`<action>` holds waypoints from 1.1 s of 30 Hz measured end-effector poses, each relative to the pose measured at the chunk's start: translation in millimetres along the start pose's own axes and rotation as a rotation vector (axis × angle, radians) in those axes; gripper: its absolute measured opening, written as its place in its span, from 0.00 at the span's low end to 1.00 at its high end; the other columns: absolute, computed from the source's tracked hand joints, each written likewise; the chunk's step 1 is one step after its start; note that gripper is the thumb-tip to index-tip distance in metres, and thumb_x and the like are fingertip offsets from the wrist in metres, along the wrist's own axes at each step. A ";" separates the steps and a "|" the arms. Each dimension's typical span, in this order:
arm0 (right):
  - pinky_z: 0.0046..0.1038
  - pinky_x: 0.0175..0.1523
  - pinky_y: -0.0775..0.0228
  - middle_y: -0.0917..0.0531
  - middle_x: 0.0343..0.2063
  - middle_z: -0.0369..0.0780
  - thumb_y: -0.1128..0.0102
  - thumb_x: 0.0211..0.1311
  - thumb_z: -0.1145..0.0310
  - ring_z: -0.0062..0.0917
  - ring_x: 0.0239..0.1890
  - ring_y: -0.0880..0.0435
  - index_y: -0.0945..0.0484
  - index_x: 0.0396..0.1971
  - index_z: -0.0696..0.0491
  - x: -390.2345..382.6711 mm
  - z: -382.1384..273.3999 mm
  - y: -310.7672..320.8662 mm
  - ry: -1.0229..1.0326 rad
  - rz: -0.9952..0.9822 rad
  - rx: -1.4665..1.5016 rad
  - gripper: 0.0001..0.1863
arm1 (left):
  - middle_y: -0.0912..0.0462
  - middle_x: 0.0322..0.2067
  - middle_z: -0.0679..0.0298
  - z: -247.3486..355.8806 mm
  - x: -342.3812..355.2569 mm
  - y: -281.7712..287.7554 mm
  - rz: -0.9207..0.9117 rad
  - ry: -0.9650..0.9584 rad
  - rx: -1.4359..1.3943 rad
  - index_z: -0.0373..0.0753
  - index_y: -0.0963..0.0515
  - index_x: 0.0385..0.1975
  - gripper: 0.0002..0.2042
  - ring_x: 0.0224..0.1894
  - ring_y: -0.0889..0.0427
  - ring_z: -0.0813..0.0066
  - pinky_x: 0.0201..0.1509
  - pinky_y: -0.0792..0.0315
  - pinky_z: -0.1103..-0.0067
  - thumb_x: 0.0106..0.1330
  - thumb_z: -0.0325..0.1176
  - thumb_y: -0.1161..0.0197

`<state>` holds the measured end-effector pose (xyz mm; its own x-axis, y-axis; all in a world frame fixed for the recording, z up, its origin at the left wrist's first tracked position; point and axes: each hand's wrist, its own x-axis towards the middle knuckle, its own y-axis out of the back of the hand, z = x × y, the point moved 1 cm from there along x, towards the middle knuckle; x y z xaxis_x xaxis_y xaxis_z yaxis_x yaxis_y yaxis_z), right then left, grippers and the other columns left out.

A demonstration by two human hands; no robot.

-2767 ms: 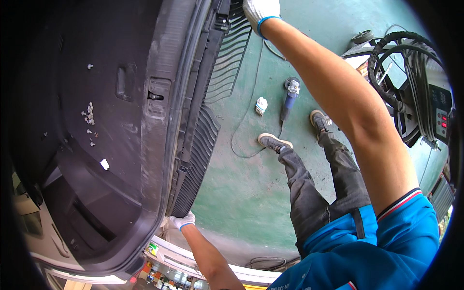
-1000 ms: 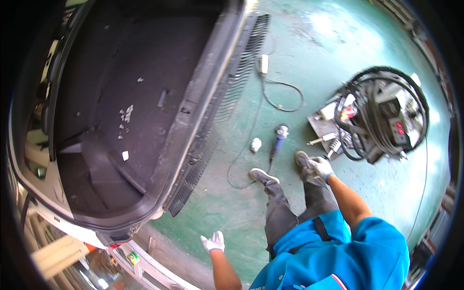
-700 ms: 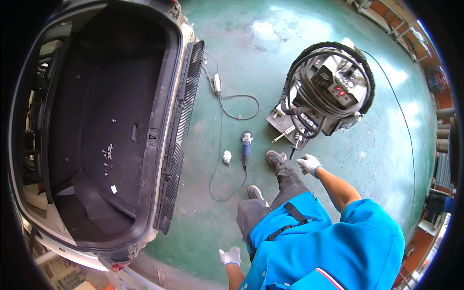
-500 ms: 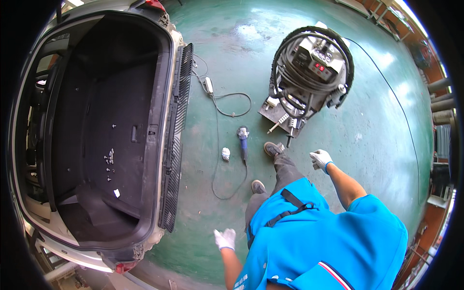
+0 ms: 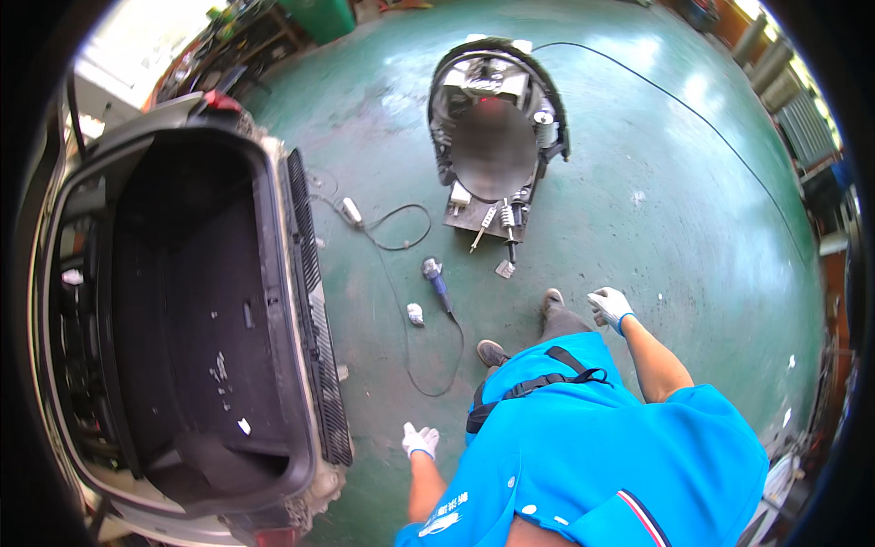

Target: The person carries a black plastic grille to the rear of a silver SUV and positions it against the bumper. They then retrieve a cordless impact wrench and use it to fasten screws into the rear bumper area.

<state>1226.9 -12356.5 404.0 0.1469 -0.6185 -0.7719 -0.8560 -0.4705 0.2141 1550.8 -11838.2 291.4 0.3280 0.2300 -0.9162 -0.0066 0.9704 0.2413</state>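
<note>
My left hand [image 5: 419, 439], in a white glove, hangs beside my body with its fingers apart, nearest the open rear of a car [image 5: 210, 301]. My right hand [image 5: 609, 307], also gloved, is over the floor with loosely bent fingers and nothing visible in it. A blue angle grinder [image 5: 436, 284] lies ahead with its cord, beside a crumpled white item [image 5: 415, 314]. A dark slatted panel [image 5: 328, 392] runs along the car's edge. Small pale fasteners [image 5: 219, 374] lie in the trunk.
A wheeled machine with coiled hoses [image 5: 556, 118], partly blurred, stands ahead with tools on its base. A power strip [image 5: 353, 211] and cables lie on the green floor [image 5: 684, 228]. A green bin [image 5: 324, 14] and shelving [image 5: 232, 50] are at the back, cylinders [image 5: 770, 59] at the right.
Both hands left the slatted panel and now hang away from it. My view has swung up and round, showing more of the workshop, while the machine now appears straight ahead.
</note>
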 end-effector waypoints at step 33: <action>0.29 0.22 0.25 0.22 0.24 0.39 0.38 0.62 0.65 0.24 0.18 0.23 0.27 0.47 0.60 70.5 234.5 365.9 -0.201 0.226 0.719 0.18 | 0.21 0.34 0.58 -134.5 -234.2 -455.3 -0.443 -0.425 1.106 0.35 0.28 0.52 0.21 0.28 0.19 0.63 0.30 0.22 0.68 0.65 0.41 0.36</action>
<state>807.8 -12424.5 287.6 -0.1033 -0.4927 -0.8640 -0.9756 0.2194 -0.0084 1349.9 -12324.1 353.1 0.3779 -0.3387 -0.8617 0.9050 0.3314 0.2666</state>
